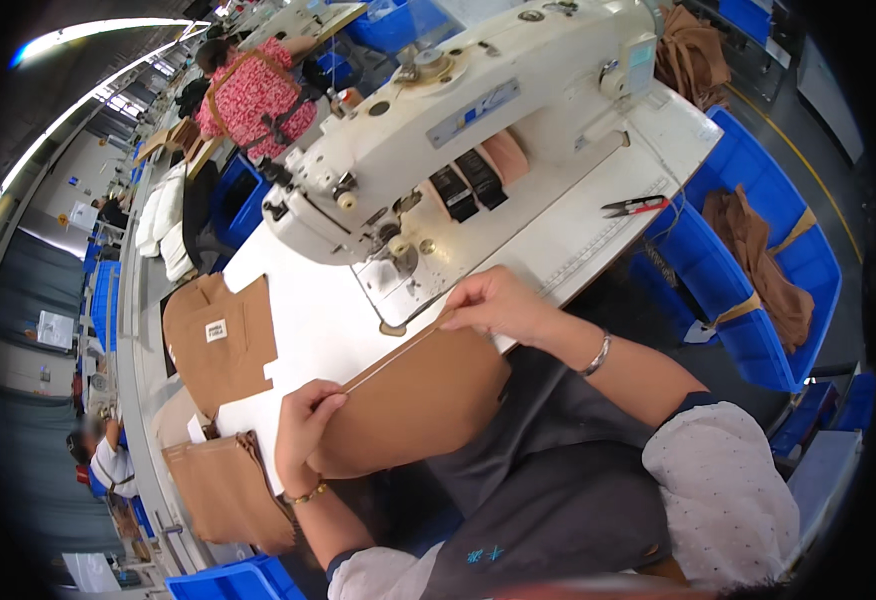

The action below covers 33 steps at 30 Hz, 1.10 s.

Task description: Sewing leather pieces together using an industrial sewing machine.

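A brown fabric piece (408, 400) hangs over the front edge of the white sewing table (258, 375), its straight upper edge stretched between my two hands. My left hand (306, 420) pinches one end of that edge; my right hand (486, 305) pinches the other, just below the needle area of a white sewing machine (368, 200). Another brown piece with a pale label (213, 365) lies left, above stacked brown pieces (218, 480). Dark strips and pink pieces (465, 185) rest under the machine arm. Scissors with red handles (636, 206) lie on the table at right.
Blue bins of brown fabric (791, 262) stand at my right. Another blue bin (233, 582) is at lower left. A co-worker in a red patterned top (248, 100) works beyond the machine; another person (113, 465) is at far left. White bundles (168, 215) sit behind the table.
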### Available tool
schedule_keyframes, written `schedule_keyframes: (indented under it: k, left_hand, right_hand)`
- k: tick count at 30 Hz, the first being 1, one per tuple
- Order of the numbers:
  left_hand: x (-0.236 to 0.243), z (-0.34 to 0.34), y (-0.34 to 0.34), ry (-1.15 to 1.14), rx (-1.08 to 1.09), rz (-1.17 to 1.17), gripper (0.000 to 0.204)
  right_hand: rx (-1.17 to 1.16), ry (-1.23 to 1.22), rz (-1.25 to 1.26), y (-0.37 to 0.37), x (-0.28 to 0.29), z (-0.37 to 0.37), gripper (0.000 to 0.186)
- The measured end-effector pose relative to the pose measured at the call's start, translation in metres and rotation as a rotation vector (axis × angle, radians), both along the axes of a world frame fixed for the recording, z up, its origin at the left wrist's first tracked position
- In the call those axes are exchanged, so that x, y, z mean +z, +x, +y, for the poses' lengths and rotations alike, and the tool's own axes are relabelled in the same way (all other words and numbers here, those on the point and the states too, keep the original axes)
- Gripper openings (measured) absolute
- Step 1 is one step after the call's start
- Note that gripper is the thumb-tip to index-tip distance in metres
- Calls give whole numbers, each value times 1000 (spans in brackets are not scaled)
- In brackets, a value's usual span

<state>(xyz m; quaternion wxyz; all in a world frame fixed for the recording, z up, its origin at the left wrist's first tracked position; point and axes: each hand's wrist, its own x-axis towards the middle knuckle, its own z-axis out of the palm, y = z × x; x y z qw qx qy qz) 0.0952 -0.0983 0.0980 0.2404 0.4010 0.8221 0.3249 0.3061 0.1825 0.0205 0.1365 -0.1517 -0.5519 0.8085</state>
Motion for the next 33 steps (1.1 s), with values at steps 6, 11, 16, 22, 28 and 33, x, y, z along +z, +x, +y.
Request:
schedule_keyframes:
  k: [6, 11, 16, 22, 28, 33]
  left_hand:
    - [29, 35, -22, -71, 51, 527, 17]
    - [9, 96, 2, 81, -226, 599, 51]
    - [-13, 141, 1, 133, -356, 210, 50]
    - [-17, 133, -22, 46, -309, 87, 24]
    - [-11, 126, -18, 177, -504, 590, 18]
    - [-21, 118, -24, 265, -523, 450, 17]
  right_hand:
    - [-98, 379, 94, -40, 1, -22, 22]
    - [-77, 554, 62, -60, 5, -17, 21]
    - [59, 650, 110, -80, -1, -3, 13]
    - [134, 597, 236, -91, -4, 13, 14]
    - [201, 426, 197, -92, -4, 15, 19]
    - [191, 456, 220, -100, -16, 13, 21]
